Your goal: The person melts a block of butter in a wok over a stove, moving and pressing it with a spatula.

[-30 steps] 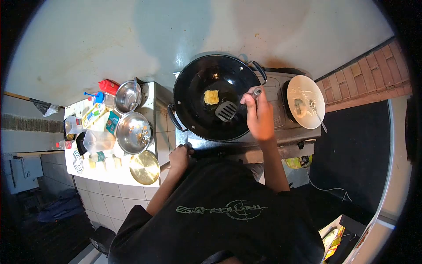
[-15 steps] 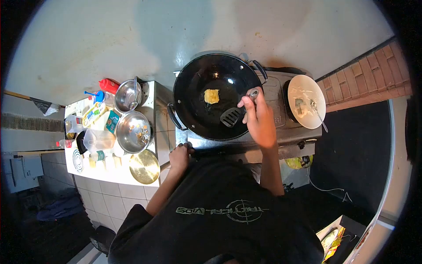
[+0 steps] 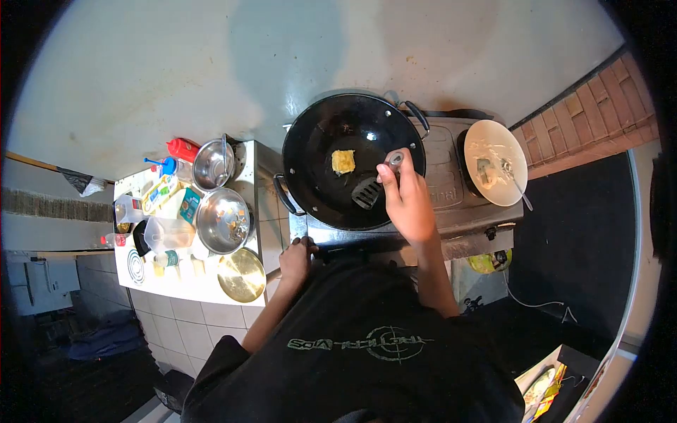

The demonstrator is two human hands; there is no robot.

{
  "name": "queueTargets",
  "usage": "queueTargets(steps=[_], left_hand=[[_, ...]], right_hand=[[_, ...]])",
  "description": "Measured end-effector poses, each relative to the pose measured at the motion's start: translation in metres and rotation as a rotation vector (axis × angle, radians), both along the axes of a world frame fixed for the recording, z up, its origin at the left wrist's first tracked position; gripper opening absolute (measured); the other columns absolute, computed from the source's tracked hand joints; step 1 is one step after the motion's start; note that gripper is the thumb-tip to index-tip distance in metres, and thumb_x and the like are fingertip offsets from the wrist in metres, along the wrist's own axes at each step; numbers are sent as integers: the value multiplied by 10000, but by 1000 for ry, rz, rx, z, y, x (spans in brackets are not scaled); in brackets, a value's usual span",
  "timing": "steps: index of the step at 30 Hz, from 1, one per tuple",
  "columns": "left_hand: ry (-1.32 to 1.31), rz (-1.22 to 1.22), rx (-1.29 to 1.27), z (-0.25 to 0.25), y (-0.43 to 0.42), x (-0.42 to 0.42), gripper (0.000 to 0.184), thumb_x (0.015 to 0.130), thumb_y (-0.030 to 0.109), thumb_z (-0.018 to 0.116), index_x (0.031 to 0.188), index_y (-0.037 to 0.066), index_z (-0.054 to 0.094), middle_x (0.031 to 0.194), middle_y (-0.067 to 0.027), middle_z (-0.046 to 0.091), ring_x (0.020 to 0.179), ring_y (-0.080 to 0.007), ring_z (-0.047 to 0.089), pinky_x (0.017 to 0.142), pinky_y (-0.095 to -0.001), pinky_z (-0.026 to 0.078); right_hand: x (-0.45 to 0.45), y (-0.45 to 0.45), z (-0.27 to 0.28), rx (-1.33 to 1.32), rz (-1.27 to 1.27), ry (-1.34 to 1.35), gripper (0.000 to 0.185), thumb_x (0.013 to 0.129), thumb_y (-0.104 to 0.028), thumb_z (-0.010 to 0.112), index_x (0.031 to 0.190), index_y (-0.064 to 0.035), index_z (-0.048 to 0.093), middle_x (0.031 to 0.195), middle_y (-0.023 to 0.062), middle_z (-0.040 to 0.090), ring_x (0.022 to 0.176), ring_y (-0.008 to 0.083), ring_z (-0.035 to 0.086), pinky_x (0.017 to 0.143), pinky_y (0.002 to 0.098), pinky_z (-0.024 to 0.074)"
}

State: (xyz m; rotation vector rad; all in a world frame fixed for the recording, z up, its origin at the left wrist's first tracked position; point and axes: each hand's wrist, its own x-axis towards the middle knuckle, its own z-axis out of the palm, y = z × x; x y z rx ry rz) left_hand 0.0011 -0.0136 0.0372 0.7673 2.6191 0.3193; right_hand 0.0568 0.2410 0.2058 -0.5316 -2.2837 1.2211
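At upper centre | right hand (image 3: pixel 409 204) grips slotted spatula (image 3: pixel 365 194) high, presumably for clearance above wok (image 3: pixel 310 141) | left hand (image 3: pixel 296 261) near stove (image 3: pixel 446 201), grip indeterminable.

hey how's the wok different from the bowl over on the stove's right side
The wok is black; the bowl is off-white. The wok looks wider than the bowl. The wok has two side handles; none shows on the bowl. Both sit on the stove.
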Motion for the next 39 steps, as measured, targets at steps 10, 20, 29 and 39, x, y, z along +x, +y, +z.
queueTargets(steps=[10,20,29,39], left_hand=[[-9,-11,-6,2,1,-4,252,875,354,596,964,121,625,874,-128,660,802,-336,662,661,-470,514],[-22,7,-7,0,1,-4,251,872,350,604,973,121,629,880,-132,660,807,-336,663,662,-474,516],[-64,3,7,2,1,-6,288,877,359,600,992,97,634,917,-146,659,853,-349,656,694,-485,512],[-34,-15,-11,-9,-2,-8,303,856,380,618,954,94,634,910,-142,662,828,-353,660,691,-477,519]], right_hand=[[-4,5,-10,-11,34,137,198,972,-208,520,1005,-24,454,742,196,586,714,438,591,613,440,462],[-5,4,-10,18,-32,77,193,970,-206,524,994,-25,460,750,202,597,720,429,608,601,429,464],[-4,1,-4,-68,-34,212,216,959,-214,546,996,-11,483,772,205,623,721,428,616,605,440,473],[-5,5,-3,-44,-4,178,205,955,-193,556,966,-2,482,735,189,605,679,404,610,593,407,471]])
